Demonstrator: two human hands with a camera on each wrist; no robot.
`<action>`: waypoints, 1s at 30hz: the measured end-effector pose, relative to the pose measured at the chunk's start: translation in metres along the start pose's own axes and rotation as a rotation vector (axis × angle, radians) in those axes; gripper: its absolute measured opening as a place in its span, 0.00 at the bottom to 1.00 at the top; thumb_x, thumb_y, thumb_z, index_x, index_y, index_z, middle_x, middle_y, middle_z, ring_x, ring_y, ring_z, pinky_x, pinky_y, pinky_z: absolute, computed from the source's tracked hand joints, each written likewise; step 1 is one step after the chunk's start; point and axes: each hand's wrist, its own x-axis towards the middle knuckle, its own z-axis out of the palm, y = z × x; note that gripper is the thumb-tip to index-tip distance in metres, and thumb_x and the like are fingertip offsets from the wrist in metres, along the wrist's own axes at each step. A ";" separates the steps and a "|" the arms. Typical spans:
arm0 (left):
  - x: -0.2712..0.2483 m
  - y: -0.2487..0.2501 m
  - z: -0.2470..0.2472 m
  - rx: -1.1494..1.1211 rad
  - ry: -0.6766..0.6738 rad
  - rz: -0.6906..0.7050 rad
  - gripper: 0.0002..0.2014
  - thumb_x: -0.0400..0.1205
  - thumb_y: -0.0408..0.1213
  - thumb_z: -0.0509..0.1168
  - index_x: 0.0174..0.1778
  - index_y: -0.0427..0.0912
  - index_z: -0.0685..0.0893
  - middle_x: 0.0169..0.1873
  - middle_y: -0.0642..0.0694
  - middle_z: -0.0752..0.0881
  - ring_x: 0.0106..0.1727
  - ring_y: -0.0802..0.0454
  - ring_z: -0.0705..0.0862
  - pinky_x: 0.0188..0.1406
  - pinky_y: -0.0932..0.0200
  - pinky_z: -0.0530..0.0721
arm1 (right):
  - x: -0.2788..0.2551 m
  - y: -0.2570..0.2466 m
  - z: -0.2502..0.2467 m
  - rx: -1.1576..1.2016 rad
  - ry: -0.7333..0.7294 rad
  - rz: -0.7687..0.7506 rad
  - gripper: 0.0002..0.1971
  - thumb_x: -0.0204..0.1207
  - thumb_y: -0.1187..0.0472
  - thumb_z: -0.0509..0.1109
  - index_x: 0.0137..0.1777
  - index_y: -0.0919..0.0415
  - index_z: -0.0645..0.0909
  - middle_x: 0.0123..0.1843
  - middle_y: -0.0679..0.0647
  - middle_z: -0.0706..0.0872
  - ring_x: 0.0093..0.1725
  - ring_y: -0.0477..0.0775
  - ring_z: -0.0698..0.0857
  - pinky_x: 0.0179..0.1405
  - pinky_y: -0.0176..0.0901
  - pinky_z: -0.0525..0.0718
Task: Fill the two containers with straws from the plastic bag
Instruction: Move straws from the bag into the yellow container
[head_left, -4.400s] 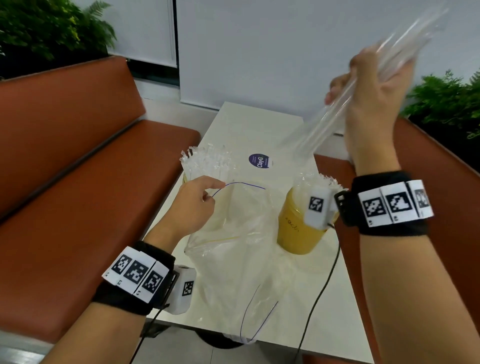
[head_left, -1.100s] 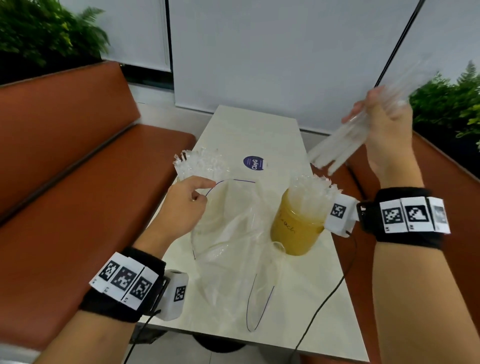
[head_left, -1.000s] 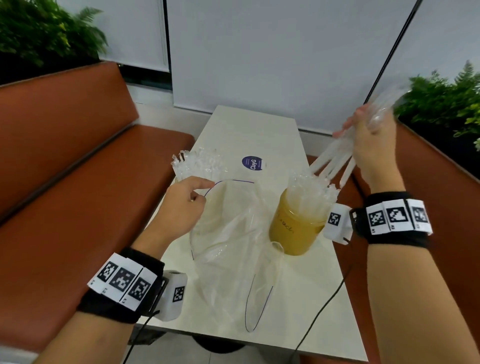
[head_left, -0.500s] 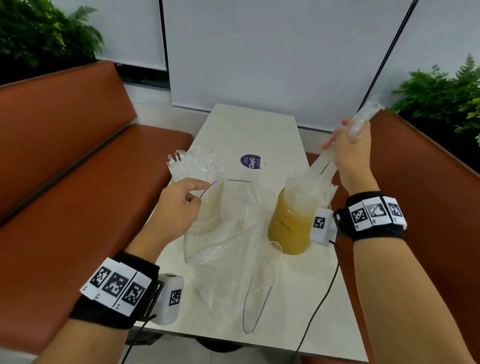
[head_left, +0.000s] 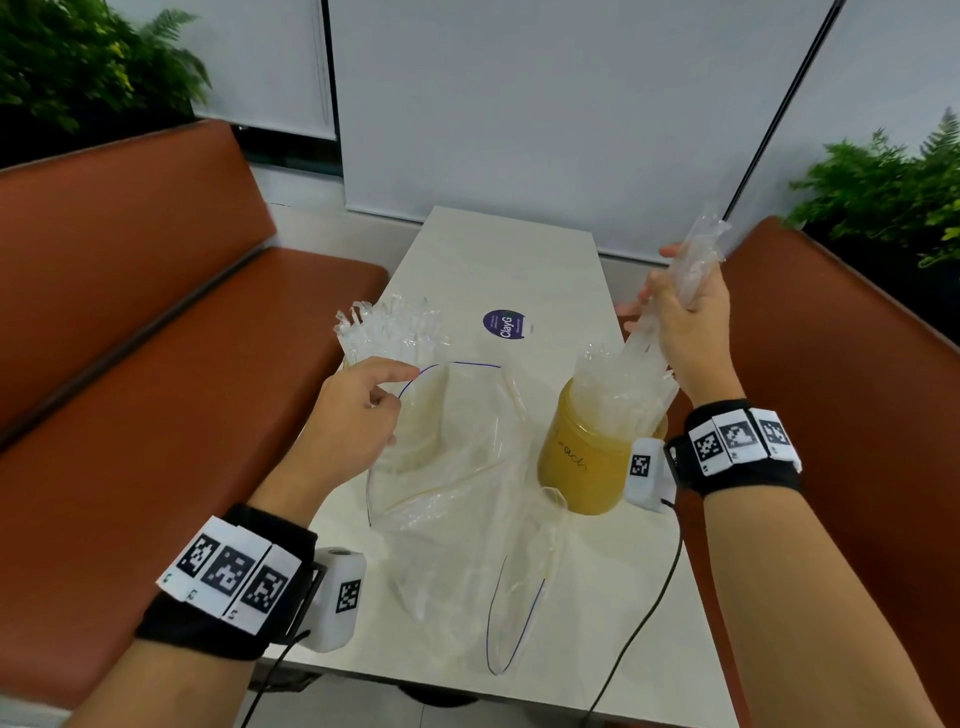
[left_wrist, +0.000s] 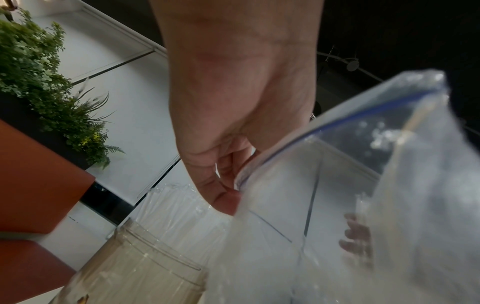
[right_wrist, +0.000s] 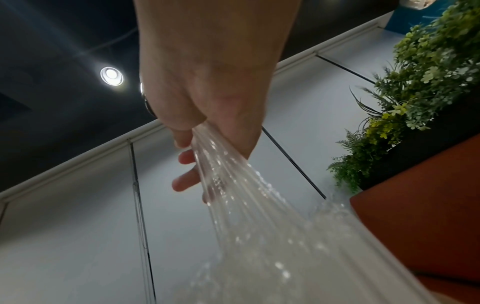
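Your right hand (head_left: 685, 332) has come down from well above the yellow container (head_left: 587, 457), and the bundle of straws (head_left: 675, 312) it grips now has its lower ends in among the straws already standing in that container. The upper ends stick out above your fist, tilted away from you. The wrist view shows your fingers (right_wrist: 187, 160) curled round the clear wrapped tubes, with the bundle fanning out below the grip. So this load is entering the container but is not yet let go; by the look of it, loosening the grip and letting the straws slide down is what remains of this step.

Your left hand (head_left: 358, 415) pinches the blue-edged mouth of the plastic bag (head_left: 457, 493), holding it open just to the left of the yellow container. The bag looks nearly empty, sagging on the surface (head_left: 519, 260) with only a stray straw or two showing through it. The second container (left_wrist: 130, 267) stands left of the yellow container, behind the bag, already packed with straws (head_left: 389, 332).

Compared with a few seconds ago, the bundle was raised high and far from the yellow container, whereas now it meets the container's mouth. Your left hand and the bag have scarcely shifted. The yellow container looks close to full, so the task appears near its end.
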 end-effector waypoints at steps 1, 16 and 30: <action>0.001 0.000 0.000 0.003 -0.001 0.001 0.23 0.83 0.21 0.57 0.65 0.46 0.87 0.43 0.38 0.88 0.31 0.46 0.90 0.16 0.71 0.73 | 0.000 0.005 0.000 -0.030 0.002 -0.005 0.09 0.88 0.63 0.63 0.66 0.57 0.75 0.39 0.57 0.84 0.36 0.56 0.89 0.37 0.46 0.91; 0.003 0.000 0.000 0.034 -0.013 -0.004 0.22 0.84 0.22 0.57 0.65 0.48 0.87 0.43 0.37 0.88 0.30 0.51 0.90 0.18 0.72 0.73 | -0.005 0.017 -0.005 -0.068 0.079 -0.054 0.31 0.71 0.76 0.78 0.69 0.51 0.73 0.52 0.60 0.88 0.49 0.51 0.91 0.48 0.39 0.91; -0.001 0.016 -0.008 0.151 -0.149 0.088 0.24 0.80 0.22 0.65 0.66 0.51 0.87 0.39 0.38 0.88 0.34 0.37 0.88 0.30 0.72 0.81 | -0.027 0.030 0.000 -0.876 -0.161 -0.143 0.16 0.83 0.50 0.69 0.62 0.57 0.90 0.58 0.52 0.92 0.57 0.52 0.89 0.64 0.54 0.87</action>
